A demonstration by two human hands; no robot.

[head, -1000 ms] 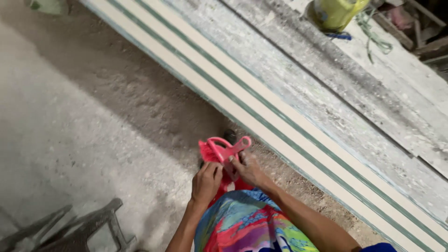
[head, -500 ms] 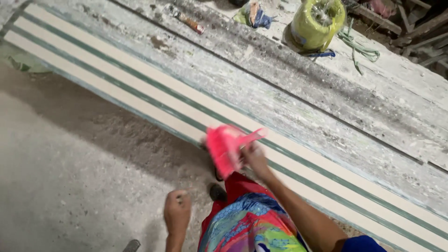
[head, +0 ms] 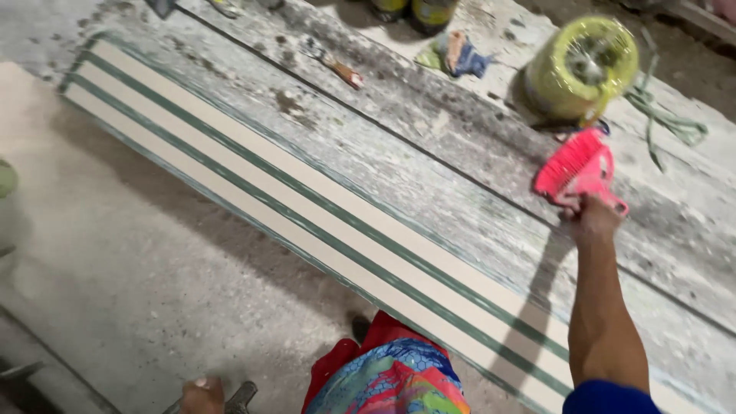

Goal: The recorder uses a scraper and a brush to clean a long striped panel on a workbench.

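Note:
My right hand [head: 592, 218] is stretched out over the dusty workbench [head: 429, 153] and grips the handle of a pink hand brush [head: 575, 170], whose bristles point up and left near a yellow-green spool of cord [head: 583, 69]. My left hand [head: 202, 394] hangs low at the bottom edge, close to a dark metal object [head: 241, 395]; whether it holds that object I cannot tell. Long pale strips with green gaps between them [head: 307, 207] lie along the near side of the bench.
Green cord [head: 667, 123] trails to the right of the spool. A small tool [head: 337, 67] and a crumpled rag [head: 452, 55] lie at the far side of the bench. Grey concrete floor [head: 115, 261] spreads to the left. My colourful shorts [head: 391, 379] show below.
My right hand carried the pink brush from in front of my body out across the bench towards the spool. My left hand let go of it and dropped low.

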